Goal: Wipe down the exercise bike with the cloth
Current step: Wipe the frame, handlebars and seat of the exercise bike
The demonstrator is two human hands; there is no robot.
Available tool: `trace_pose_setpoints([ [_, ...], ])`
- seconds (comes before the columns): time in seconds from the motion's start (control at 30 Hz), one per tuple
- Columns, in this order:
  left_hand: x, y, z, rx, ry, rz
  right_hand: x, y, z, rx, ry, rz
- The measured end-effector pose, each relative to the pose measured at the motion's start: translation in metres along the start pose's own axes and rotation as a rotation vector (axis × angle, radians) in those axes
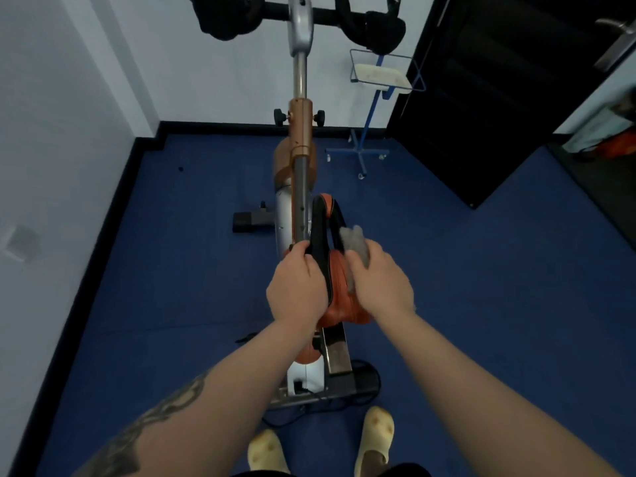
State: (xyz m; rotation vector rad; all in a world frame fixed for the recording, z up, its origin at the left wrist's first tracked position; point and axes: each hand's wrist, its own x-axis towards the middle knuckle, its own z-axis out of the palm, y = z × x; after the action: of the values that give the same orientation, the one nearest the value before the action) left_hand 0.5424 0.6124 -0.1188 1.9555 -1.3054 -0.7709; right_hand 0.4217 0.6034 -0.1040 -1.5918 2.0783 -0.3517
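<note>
Left hand (pixel 297 287) grips the black edge of the orange saddle (pixel 339 287) on the exercise bike (pixel 303 142). Right hand (pixel 380 282) clutches grey cloth (pixel 354 244) against saddle's right side. No readable labels.

Left of the exercise bike (pixel 303 187) the blue floor (pixel 155 287) lies open as far as the wall (pixel 51 132). Right of the bike a blue wheeled stand (pixel 370 132) and a dark door (pixel 499 98) crowd the far side, with open floor nearer. Behind the bike, a black cable (pixel 364 383) loops beside two yellow slippers (pixel 377 435).
</note>
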Motion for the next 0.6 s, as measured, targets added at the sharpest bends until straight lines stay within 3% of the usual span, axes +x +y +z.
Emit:
trace_pose_setpoints([
  [0.23, 0.003, -0.005, -0.001, -0.005, -0.01, 0.001, -0.071, 0.005, 0.049, 0.376, 0.374, -0.054],
  [0.37, 0.002, -0.005, 0.0, 0.001, -0.018, 0.02, -0.057, 0.017, 0.042, 0.534, 0.375, -0.1],
  [0.47, 0.003, -0.007, 0.0, 0.001, -0.012, 0.015, -0.055, 0.018, 0.044, 0.791, 0.393, -0.016],
  [0.6, 0.002, -0.008, 0.001, 0.001, -0.016, 0.015, -0.057, 0.001, 0.055, 0.722, 0.437, 0.152],
])
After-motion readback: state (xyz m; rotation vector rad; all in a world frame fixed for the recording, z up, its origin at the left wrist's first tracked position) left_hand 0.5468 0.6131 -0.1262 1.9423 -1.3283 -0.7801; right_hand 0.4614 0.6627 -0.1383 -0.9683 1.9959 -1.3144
